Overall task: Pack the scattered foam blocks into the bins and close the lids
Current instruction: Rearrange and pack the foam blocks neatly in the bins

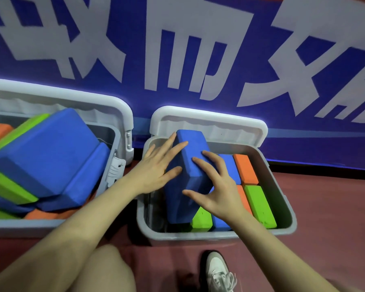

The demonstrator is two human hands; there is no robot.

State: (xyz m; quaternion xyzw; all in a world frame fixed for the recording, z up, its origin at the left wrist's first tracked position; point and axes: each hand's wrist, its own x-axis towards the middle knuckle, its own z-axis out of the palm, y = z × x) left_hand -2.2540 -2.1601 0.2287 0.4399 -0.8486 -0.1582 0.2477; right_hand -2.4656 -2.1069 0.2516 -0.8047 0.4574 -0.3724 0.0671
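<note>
A blue foam block [190,165] stands tilted on its edge in the left part of the right grey bin [282,182]. My left hand [156,167] lies with straight fingers against the block's left face. My right hand [217,186] presses on its top with spread fingers. Beside the block, orange [246,169], green [260,205] and blue blocks lie packed flat in the bin. The bin's white lid [209,121] stands open against the wall. The left grey bin [114,144] holds a loose heap of blue [49,150], green and orange blocks, with its lid [57,98] open too.
A blue banner with large white characters [177,49] covers the wall behind the bins. The floor [325,207] is dark red. My bare knee [105,268] and my white shoe [217,270] are at the bottom, close in front of the right bin.
</note>
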